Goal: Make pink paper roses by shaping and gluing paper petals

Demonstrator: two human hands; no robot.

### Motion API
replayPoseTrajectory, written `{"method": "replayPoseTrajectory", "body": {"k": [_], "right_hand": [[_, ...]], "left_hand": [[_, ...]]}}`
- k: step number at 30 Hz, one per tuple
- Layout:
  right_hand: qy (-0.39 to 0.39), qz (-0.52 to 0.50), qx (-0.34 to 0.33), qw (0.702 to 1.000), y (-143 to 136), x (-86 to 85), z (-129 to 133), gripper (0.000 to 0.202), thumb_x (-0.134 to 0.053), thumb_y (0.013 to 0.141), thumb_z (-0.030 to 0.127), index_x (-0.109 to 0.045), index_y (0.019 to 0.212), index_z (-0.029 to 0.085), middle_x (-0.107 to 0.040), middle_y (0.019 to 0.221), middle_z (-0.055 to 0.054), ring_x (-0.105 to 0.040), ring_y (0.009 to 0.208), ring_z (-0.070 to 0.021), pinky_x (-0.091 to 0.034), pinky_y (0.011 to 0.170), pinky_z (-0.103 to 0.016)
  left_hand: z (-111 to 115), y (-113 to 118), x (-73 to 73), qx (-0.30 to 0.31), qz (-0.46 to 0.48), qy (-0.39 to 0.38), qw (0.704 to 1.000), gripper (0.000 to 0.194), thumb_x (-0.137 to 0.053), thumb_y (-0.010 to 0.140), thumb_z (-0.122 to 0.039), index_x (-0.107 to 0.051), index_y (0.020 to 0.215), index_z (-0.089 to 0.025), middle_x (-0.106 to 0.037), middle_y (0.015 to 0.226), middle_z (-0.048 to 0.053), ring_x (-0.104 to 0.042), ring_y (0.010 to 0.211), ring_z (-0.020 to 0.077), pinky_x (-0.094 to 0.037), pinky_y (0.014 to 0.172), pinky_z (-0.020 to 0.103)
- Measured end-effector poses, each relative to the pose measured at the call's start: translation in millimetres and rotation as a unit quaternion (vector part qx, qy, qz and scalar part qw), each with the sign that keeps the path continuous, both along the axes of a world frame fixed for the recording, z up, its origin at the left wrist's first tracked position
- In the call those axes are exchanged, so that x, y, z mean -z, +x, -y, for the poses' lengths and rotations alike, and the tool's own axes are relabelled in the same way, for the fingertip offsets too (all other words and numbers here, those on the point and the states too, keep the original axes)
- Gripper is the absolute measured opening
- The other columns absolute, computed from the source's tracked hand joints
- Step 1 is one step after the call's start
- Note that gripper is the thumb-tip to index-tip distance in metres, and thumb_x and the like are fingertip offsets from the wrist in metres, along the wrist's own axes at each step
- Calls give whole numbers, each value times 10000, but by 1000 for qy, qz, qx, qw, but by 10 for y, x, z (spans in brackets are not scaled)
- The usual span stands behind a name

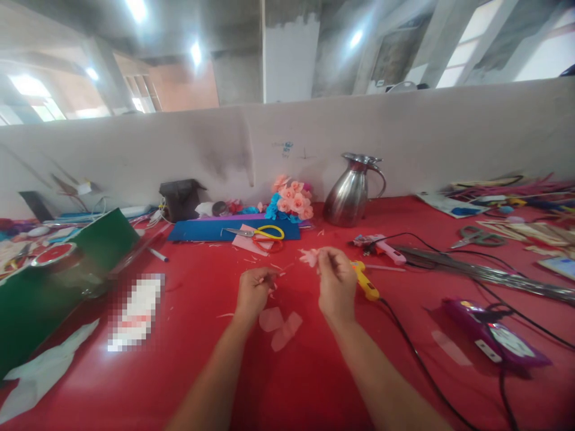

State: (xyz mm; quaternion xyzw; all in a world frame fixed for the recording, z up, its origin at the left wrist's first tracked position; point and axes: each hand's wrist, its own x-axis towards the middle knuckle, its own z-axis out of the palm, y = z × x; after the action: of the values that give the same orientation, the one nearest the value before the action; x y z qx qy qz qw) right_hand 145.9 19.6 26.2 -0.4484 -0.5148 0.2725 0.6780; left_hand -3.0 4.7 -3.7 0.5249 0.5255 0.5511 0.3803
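Observation:
My right hand pinches a small pink paper flower, whose uneven petals stick out to the left of the fingertips. To its left, my left hand has its fingers pressed together; small pink bits show around the fingertips, but what they grip is unclear. On the red table just below the hands lie pale pink paper petals. A yellow glue gun rests right beside my right hand, its black cord running toward the front.
Yellow-and-red-handled scissors lie on a blue sheet. Behind stand a peach flower bunch and a steel jug. At right are a pink glue gun, green-handled scissors and a purple box. A green board leans left.

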Motion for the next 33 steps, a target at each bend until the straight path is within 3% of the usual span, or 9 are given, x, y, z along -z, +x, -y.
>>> {"method": "replayPoseTrajectory", "body": {"k": [4,6,8,10,13,17,20,23,33], "right_hand": [[120,110,41,986,-4,-161,216,84,-506,837,254,-576,865,216,-600,753,-37,-556,658,-154,-457,608,-297],[249,196,43,947,-56,-293,286,148,-569,791,181,-591,913,261,-635,779,-39,-589,694,-178,-478,640,-325],[327,238,56,913,-139,-460,218,256,-591,767,133,-581,970,288,-653,803,-34,-604,724,-187,-485,671,-333],[333,250,65,907,-244,-627,-14,227,-560,793,156,-576,985,276,-661,847,-50,-605,786,-197,-475,728,-343],[220,317,17,922,-396,-736,-488,184,-477,842,223,-594,983,241,-650,962,-82,-590,903,-214,-444,824,-361],[60,430,-52,899,-462,-452,-736,171,-532,776,188,-638,909,209,-662,939,-96,-616,799,-220,-463,699,-335],[-5,413,-106,905,-391,-98,-562,159,-512,780,197,-655,839,235,-688,811,-50,-626,701,-191,-463,623,-298],[-37,344,-156,925,-297,138,-366,158,-504,786,229,-653,840,235,-698,798,-25,-636,706,-178,-476,637,-293],[-89,244,-192,946,-300,282,-261,206,-516,788,277,-638,930,192,-698,841,-55,-648,740,-173,-490,677,-298]], "left_hand": [[-23,-30,25,-85,61,-13,994,147,-557,699,-289,-626,672,-162,-553,556,-13,-490,557,121,-367,584,230],[-24,-35,18,-123,101,-7,987,172,-549,718,-319,-611,707,-159,-527,566,-21,-480,572,115,-365,591,224],[-19,-41,5,-148,133,4,980,185,-551,722,-335,-594,706,-155,-508,577,-22,-471,586,111,-363,596,220],[-18,-55,1,-168,154,10,974,193,-562,711,-343,-581,693,-152,-497,576,-24,-462,586,107,-362,599,218],[-34,-85,24,-184,180,7,966,211,-573,697,-360,-576,690,-149,-492,575,-27,-458,582,103,-357,596,215],[-67,-107,63,-176,206,-1,963,182,-576,682,-327,-589,738,-154,-508,596,-32,-460,571,96,-360,594,215],[-65,-86,56,-146,199,-9,969,141,-564,687,-284,-596,741,-157,-533,631,-23,-481,590,98,-373,615,220],[-48,-48,42,-119,178,-17,977,107,-547,697,-259,-572,674,-158,-535,630,-19,-493,612,102,-374,627,222],[-40,-6,43,-76,141,-42,986,81,-576,666,-210,-632,663,-152,-599,617,-1,-531,605,118,-408,649,245]]}}
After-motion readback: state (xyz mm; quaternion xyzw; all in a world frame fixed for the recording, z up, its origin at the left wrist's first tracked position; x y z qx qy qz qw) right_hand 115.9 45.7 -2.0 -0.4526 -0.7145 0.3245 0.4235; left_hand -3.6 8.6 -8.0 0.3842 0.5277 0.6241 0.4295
